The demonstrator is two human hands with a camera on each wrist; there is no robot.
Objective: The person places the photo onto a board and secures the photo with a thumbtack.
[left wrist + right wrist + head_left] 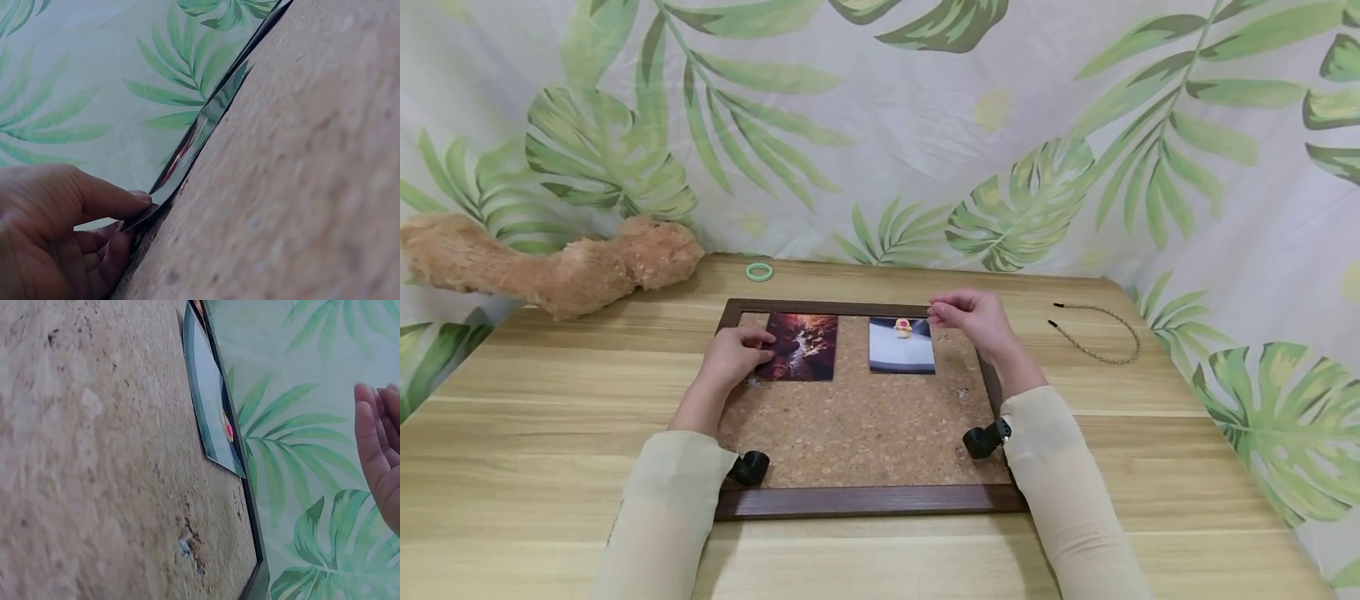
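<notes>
Pinching shiny dark-red paper photo [805, 346] by its edge, perhaps to steady it: left-hand grip [730, 358] | right-hand grip [973, 321]: pressed together, cannot tell if holding anything

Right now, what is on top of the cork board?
On the board lie a dark reddish photo, its left edge pinched by the left hand, and a pale photo bearing a small yellow figure. The cork beneath both cannot be seen.

Corkboard [865, 433] — rough and grainy, glossy photo prints [808, 346], smooth wood frame [865, 500].
</notes>
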